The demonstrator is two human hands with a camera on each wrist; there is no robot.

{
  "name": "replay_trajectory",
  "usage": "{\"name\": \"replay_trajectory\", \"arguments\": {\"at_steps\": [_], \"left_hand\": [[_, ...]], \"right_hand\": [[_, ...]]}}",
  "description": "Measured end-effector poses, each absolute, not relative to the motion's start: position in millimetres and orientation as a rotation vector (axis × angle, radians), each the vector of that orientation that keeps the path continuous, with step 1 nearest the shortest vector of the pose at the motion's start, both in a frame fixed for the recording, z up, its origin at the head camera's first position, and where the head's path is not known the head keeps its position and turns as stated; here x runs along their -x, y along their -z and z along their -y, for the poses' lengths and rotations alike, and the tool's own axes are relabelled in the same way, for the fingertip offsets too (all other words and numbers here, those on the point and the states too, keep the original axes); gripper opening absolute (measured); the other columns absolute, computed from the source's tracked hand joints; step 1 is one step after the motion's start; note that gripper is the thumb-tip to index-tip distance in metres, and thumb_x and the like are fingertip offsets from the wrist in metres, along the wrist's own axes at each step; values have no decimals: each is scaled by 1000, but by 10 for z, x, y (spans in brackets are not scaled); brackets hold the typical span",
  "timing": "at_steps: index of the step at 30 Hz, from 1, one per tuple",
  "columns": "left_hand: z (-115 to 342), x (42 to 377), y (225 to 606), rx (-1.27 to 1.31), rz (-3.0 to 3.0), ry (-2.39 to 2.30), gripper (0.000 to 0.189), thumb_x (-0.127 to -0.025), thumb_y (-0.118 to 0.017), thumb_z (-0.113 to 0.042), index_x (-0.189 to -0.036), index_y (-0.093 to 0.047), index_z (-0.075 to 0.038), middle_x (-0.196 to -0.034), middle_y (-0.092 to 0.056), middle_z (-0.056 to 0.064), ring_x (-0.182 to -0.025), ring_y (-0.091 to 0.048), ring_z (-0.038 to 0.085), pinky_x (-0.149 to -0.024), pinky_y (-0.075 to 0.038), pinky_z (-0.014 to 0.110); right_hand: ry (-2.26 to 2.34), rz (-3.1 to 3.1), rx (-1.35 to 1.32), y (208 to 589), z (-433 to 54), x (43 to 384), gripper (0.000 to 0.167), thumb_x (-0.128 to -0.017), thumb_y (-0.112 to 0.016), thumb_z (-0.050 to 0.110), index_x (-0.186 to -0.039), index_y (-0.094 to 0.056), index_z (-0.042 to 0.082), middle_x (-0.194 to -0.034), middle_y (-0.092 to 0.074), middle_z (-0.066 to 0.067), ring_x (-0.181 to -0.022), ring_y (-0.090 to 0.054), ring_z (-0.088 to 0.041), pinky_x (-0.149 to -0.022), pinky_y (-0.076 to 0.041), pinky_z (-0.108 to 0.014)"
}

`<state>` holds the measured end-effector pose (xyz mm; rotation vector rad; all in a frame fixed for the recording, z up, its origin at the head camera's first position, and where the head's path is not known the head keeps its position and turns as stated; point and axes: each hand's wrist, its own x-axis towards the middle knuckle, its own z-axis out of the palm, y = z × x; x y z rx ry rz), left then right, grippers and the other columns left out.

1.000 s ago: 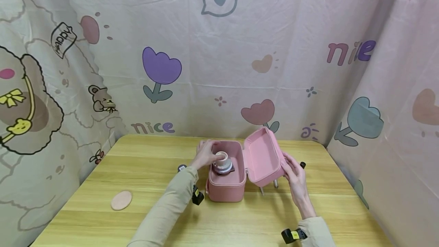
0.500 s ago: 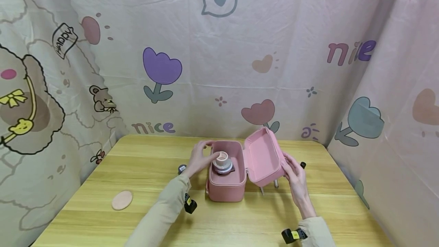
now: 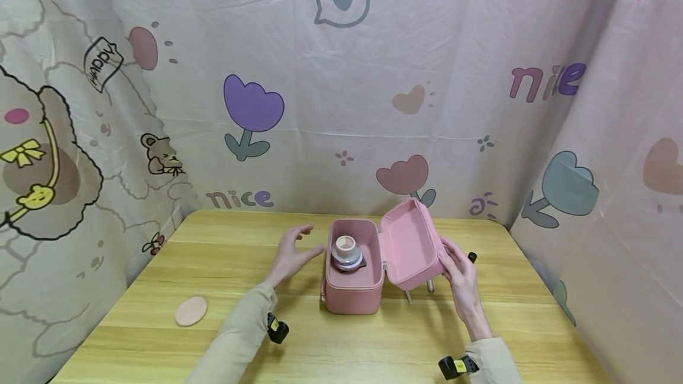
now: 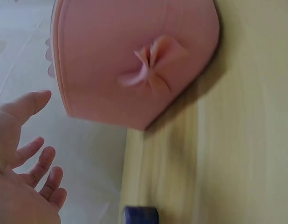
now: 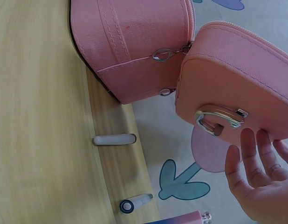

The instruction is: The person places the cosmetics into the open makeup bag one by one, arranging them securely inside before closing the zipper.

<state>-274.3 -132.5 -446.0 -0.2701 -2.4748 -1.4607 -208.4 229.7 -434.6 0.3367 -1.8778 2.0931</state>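
In the head view a pink cosmetic case (image 3: 353,298) stands in the middle of the table, its lid (image 3: 411,245) tilted out to the right. Inside sits a stack of small round containers, topped by a cream-coloured round pot (image 3: 345,245) with a divided top. My left hand (image 3: 290,255) is spread just left of the case, holding nothing. In the left wrist view those fingers are apart from the case wall, which bears a pink bow (image 4: 151,67). My right hand (image 3: 460,274) holds the lid by its outer edge, fingertips against its outside near a metal handle (image 5: 218,116).
A pale pink oval puff (image 3: 191,311) lies at the left of the table. Right of the case lie a white stick (image 5: 115,139), a short white tube (image 5: 136,204) and a pink-and-blue item (image 5: 183,218). A dark blue cylinder (image 4: 140,215) lies left of it. Printed curtains enclose the table.
My left hand has let go of the cream-coloured pot, drawn out of the case and moved left. The pot stays on the stack. My right hand and the lid have not moved.
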Motion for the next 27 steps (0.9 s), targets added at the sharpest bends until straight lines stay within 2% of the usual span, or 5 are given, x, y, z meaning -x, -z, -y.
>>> {"name": "replay_trajectory", "arguments": {"at_steps": [7,12,20,27], "left_hand": [[1534,2696,4597,235,2485,1485,63,-82,-82,-19,-137,-55,0,-133,-57,25,-123,-51,41,-105,-45,60],[1655,2656,4707,204,2518,1462,67,-82,-81,-18,-138,-53,4,-134,-54,30,-127,-48,46,-110,-42,60],[1795,2619,4851,112,2584,1392,74,-78,-84,-20,-138,-51,6,-134,-55,30,-120,-53,44,-104,-47,57],[1847,2632,4957,56,2616,1313,68,-78,-85,-21,-134,-56,5,-130,-60,27,-122,-54,43,-108,-42,58]], "right_hand": [[-2096,1870,-339,4352,-2294,2089,46,-105,-46,7,-145,-38,-15,-114,-68,15,-101,-66,2,-83,-56,-14],[-2106,1866,-344,4358,-2297,2090,46,-105,-46,8,-145,-38,-14,-115,-68,14,-100,-66,2,-82,-56,-14],[-2108,1860,-361,4357,-2300,2086,46,-105,-45,7,-145,-36,-15,-116,-68,14,-101,-66,1,-83,-56,-15],[-2099,1867,-341,4354,-2295,2081,46,-105,-46,8,-145,-37,-15,-116,-68,15,-102,-66,1,-85,-56,-15]]}}
